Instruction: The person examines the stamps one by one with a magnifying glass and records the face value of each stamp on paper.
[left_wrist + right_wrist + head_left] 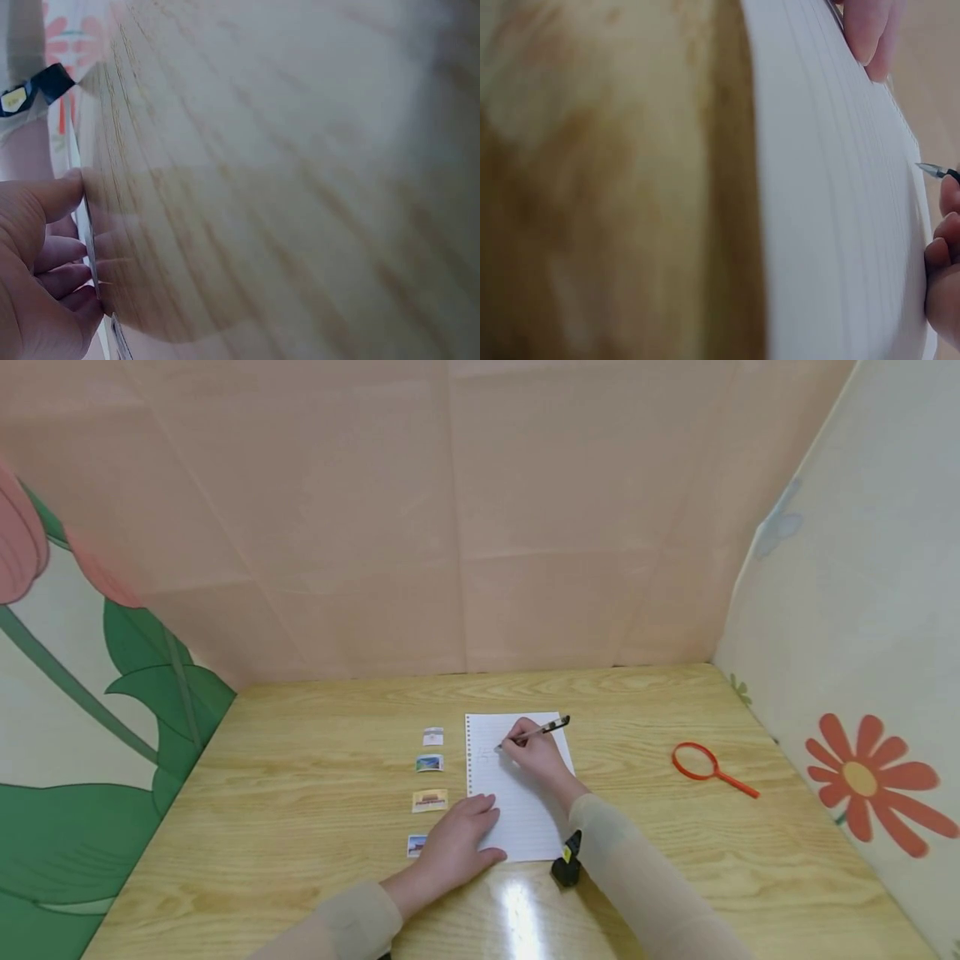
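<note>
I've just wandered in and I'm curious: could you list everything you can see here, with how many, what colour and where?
Table: one, wood-coloured, under everything
Lined paper: one sheet, white, table's middle, faint marks on it
Small picture cards: four, mixed colours, column left of the paper
Magnifying glass: one, red, right of the paper
Pen: one, clear and black, over the paper
Back wall: one, pinkish beige, behind the table
Side walls: two, pale with painted plants, left and right
Black device: one plainly shown, yellow patch, right wrist
Sleeves: two, beige, near edge
Left hand: one, bare, resting on the paper
Right hand: one, bare, gripping the pen
</note>
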{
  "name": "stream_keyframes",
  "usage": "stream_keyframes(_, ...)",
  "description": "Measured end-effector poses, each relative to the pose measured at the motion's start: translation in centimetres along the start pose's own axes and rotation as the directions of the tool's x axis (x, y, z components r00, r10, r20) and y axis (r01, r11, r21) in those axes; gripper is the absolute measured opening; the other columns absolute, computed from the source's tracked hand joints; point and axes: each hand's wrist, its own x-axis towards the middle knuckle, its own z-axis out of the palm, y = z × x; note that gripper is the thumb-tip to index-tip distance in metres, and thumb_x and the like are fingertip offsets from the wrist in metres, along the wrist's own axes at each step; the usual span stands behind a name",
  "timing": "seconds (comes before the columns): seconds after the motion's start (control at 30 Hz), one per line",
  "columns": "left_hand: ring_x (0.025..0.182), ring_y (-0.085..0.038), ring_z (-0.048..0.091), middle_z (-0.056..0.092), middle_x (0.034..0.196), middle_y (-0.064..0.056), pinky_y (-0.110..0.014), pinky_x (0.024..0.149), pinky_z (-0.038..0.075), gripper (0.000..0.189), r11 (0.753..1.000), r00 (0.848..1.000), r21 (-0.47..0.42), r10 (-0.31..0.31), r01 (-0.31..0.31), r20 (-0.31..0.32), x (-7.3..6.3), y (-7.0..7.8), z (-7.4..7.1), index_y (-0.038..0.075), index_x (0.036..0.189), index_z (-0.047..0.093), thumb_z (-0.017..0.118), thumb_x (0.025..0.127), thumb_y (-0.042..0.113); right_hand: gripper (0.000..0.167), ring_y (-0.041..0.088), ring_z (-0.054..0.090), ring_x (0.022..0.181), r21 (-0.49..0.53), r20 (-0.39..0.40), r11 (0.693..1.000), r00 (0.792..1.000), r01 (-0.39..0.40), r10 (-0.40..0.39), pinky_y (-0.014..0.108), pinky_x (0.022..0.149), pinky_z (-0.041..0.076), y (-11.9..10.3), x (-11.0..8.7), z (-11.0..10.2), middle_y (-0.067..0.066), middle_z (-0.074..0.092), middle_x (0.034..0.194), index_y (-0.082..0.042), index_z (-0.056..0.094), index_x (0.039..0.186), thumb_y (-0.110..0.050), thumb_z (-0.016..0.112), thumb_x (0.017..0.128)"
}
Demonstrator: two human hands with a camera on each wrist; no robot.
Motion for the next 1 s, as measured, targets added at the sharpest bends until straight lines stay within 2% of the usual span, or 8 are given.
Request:
stream_keyframes(0.23,0.129,-0.030,0.051,0.057,0.138,-0.015,-0.038,0.111,0.037,0.059,1.000,1.000,0.007,0.003,-0.003,-0.003,0.0,0.0,0.0,-0.001,0.127,0.064,0.078,0.083,0.037,0.013,0.012,0.049,0.061,-0.006,0.017,0.999,0.999,0.036,-0.036,0.020,0.053,0.039,0.1,0.1,0.2,-0.002,0.057,0.070,-0.009,0.058,0.078,0.000,0.066,0.083)
stream_keyframes(0.63,0.129,-0.029,0.051,0.057,0.138,-0.015,-0.038,0.112,0.037,0.060,1.000,1.000,0.007,0.003,-0.002,-0.006,0.0,-0.2,0.1,0.000,0.127,0.065,0.079,0.083,0.037,0.014,0.014,0.050,0.067,-0.055,0.146,0.994,0.986,0.089,-0.080,0.023,0.058,0.041,0.2,-0.6,-0.4,-0.004,0.056,0.070,-0.012,0.058,0.077,-0.004,0.067,0.083)
stream_keyframes(1.0,0.128,-0.029,0.051,0.057,0.138,-0.015,-0.038,0.111,0.038,0.059,1.000,1.000,0.004,0.007,-0.007,-0.005,0.0,-0.1,0.1,0.000,0.127,0.065,0.079,0.083,0.037,0.014,0.015,0.050,0.064,-0.055,0.111,0.995,0.991,0.080,-0.073,0.023,0.055,0.040,0.2,-0.7,-1.1,-0.002,0.055,0.070,-0.012,0.057,0.076,-0.001,0.065,0.081)
